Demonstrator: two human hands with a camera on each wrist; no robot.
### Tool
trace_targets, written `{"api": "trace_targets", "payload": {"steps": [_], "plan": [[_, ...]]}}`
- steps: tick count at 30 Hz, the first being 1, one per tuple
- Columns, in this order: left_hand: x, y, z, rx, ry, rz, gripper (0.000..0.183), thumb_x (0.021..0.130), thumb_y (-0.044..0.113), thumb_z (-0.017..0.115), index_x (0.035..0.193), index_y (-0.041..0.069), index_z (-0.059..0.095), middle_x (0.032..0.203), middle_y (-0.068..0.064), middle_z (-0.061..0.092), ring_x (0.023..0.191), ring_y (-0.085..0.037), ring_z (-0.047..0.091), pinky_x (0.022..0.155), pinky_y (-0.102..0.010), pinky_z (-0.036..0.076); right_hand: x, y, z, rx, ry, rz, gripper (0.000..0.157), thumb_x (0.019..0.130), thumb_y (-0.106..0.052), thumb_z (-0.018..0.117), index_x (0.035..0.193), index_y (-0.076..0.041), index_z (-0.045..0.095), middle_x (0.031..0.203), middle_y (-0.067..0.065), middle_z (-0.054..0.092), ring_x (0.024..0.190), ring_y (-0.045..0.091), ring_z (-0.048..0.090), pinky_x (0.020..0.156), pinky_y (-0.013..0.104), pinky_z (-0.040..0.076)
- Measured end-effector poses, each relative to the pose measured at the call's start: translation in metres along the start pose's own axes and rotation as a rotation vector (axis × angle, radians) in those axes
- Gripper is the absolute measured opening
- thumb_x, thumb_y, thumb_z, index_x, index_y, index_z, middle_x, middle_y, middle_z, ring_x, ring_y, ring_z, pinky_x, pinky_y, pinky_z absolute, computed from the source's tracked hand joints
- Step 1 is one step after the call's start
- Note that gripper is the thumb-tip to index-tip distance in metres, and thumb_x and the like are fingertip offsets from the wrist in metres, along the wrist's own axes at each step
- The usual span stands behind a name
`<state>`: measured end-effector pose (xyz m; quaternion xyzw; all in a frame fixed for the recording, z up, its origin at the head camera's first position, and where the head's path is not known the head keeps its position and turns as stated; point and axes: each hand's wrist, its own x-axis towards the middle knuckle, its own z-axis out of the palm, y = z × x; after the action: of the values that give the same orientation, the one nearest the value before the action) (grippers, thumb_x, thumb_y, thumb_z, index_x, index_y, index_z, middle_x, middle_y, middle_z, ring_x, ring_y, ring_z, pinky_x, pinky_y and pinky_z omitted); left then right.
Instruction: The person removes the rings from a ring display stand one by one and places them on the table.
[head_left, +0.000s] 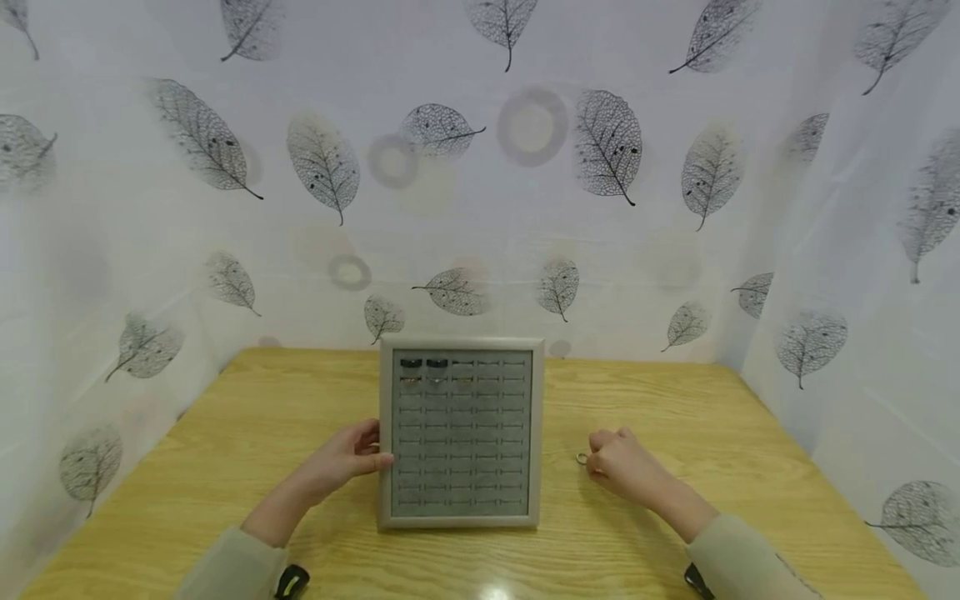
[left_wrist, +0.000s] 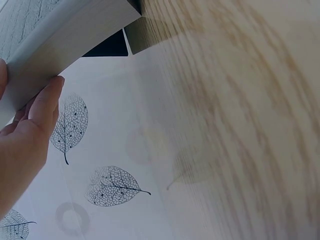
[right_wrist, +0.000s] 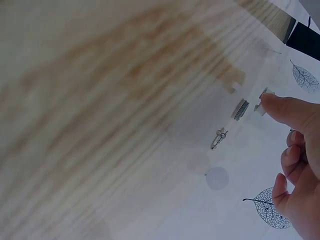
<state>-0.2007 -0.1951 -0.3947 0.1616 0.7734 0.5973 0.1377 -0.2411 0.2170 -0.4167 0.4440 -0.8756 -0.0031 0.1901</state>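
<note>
A grey ring display board (head_left: 461, 433) in a pale frame stands upright on the table, with rows of slots. My left hand (head_left: 348, 454) grips the left side of its frame, thumb in front and fingers behind; the left wrist view also shows the frame's edge (left_wrist: 75, 37) against the fingers. Two dark rings (head_left: 423, 363) sit in the top row, and several small rings in the row below. To the right of the board, my right hand (head_left: 626, 467) has curled fingers. In the right wrist view its thumb and fingers pinch a silvery ring (right_wrist: 259, 108), partly hidden by the thumb.
Beyond that thumb, a banded ring (right_wrist: 241, 109) and a flower-topped ring (right_wrist: 219, 138) show near the right hand. The wooden table (head_left: 315, 383) is bounded at the back and sides by a white leaf-print curtain (head_left: 450, 217).
</note>
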Motion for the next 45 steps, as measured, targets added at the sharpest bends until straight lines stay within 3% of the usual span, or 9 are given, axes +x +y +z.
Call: {"api": "trace_targets", "payload": {"steps": [7,20,27,30,35,45], "plan": [[0.001,0.000,0.000,0.011,-0.006,0.021,0.067,0.084,0.020,0.061,0.130,-0.013,0.026,0.126,-0.028,0.039,0.115,-0.040,0.039,0.091,-0.041,0.039,-0.003,-0.001,0.000,0.007,-0.046,0.008,0.014,0.066,-0.010,0.074,0.060,-0.020,0.067,0.060,-0.010,0.030,0.056,0.008,0.028,0.055,0.026,0.020],[0.000,0.002,0.001,0.007,-0.015,0.037,0.064,0.085,0.018,0.059,0.130,-0.013,0.025,0.126,-0.029,0.039,0.114,-0.039,0.040,0.090,-0.039,0.040,-0.001,-0.001,0.003,0.001,-0.035,-0.023,0.030,0.060,-0.001,0.070,0.049,-0.023,0.052,0.058,-0.011,0.027,0.053,0.007,0.025,0.053,0.025,0.019],[0.000,0.002,0.001,0.005,-0.011,0.025,0.065,0.085,0.019,0.060,0.131,-0.011,0.025,0.128,-0.028,0.038,0.117,-0.040,0.037,0.092,-0.041,0.038,-0.002,0.000,-0.001,0.042,-0.039,0.001,0.017,0.063,-0.011,0.076,0.057,-0.020,0.063,0.059,-0.012,0.028,0.054,0.006,0.027,0.054,0.025,0.019],[0.000,0.002,0.001,0.004,-0.015,0.030,0.066,0.085,0.019,0.060,0.131,-0.012,0.025,0.128,-0.029,0.037,0.117,-0.041,0.036,0.093,-0.042,0.037,-0.002,0.001,-0.006,0.058,-0.005,0.021,0.011,0.061,-0.015,0.078,0.063,-0.017,0.068,0.060,-0.012,0.034,0.056,0.005,0.033,0.054,0.025,0.021],[0.000,0.001,0.001,0.005,-0.015,0.032,0.067,0.085,0.019,0.060,0.131,-0.012,0.024,0.128,-0.029,0.037,0.117,-0.041,0.036,0.092,-0.042,0.038,0.001,0.002,-0.016,0.079,0.062,0.057,0.016,0.061,-0.011,0.078,0.072,-0.012,0.067,0.065,-0.010,0.043,0.059,0.006,0.039,0.055,0.025,0.023],[0.000,0.000,0.000,-0.004,-0.024,0.041,0.065,0.085,0.018,0.059,0.131,-0.011,0.025,0.126,-0.027,0.040,0.115,-0.038,0.040,0.090,-0.040,0.040,0.010,0.001,-0.032,0.098,0.257,-0.004,0.022,0.056,-0.007,0.080,0.075,-0.008,0.068,0.062,-0.005,0.041,0.055,0.003,0.029,0.050,0.020,0.029]]}}
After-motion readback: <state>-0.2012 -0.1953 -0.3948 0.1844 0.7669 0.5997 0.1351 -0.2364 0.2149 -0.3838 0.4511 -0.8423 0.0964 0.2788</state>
